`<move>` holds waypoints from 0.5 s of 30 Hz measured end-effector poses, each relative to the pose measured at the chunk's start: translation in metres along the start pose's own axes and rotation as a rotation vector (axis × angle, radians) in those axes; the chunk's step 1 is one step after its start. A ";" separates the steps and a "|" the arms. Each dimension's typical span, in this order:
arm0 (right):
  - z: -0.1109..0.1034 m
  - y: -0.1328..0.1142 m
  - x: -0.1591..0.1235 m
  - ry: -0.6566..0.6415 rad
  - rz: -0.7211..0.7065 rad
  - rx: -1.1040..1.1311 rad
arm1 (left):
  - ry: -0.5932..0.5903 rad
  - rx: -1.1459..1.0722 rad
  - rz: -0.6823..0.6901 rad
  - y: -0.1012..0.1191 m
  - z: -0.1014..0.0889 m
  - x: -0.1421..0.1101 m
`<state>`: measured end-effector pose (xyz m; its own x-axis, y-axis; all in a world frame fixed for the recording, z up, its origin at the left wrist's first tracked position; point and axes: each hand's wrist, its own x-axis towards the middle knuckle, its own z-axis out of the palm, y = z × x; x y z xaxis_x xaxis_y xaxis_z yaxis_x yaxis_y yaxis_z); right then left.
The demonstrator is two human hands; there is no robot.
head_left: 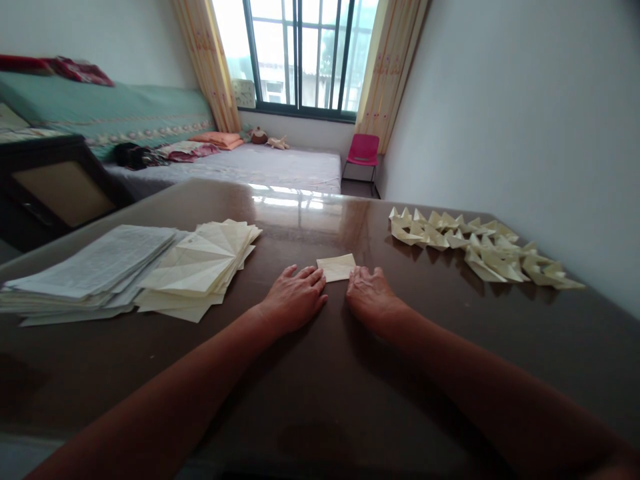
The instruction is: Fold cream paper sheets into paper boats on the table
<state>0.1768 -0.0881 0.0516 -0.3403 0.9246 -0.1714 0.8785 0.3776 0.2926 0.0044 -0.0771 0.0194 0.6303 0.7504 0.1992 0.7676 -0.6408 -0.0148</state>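
A small folded piece of cream paper lies flat on the dark, glossy table. My left hand rests palm down at its left edge, fingers stretched out and fingertips touching it. At the paper's right edge, my right hand lies flat, with its fingertips on the corner. Neither hand grips anything. To the left sits a stack of creased cream sheets. Several folded paper boats stand in rows on the right of the table.
Beside the creased sheets is a pile of printed paper. Past the table are a bed, a pink chair and a window. A dark cabinet stands at the left, a white wall at the right.
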 end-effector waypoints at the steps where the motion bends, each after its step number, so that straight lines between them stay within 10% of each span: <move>1: 0.000 0.001 0.001 -0.016 0.008 0.016 | 0.021 0.003 -0.021 -0.001 0.000 0.000; 15: 0.017 0.053 0.028 0.218 0.047 0.330 | 0.233 -0.224 -0.113 -0.014 0.010 0.016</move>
<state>0.2191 -0.0434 0.0463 -0.3291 0.9430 0.0491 0.9433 0.3307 -0.0287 0.0051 -0.0550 0.0133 0.4791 0.7779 0.4066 0.7701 -0.5948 0.2306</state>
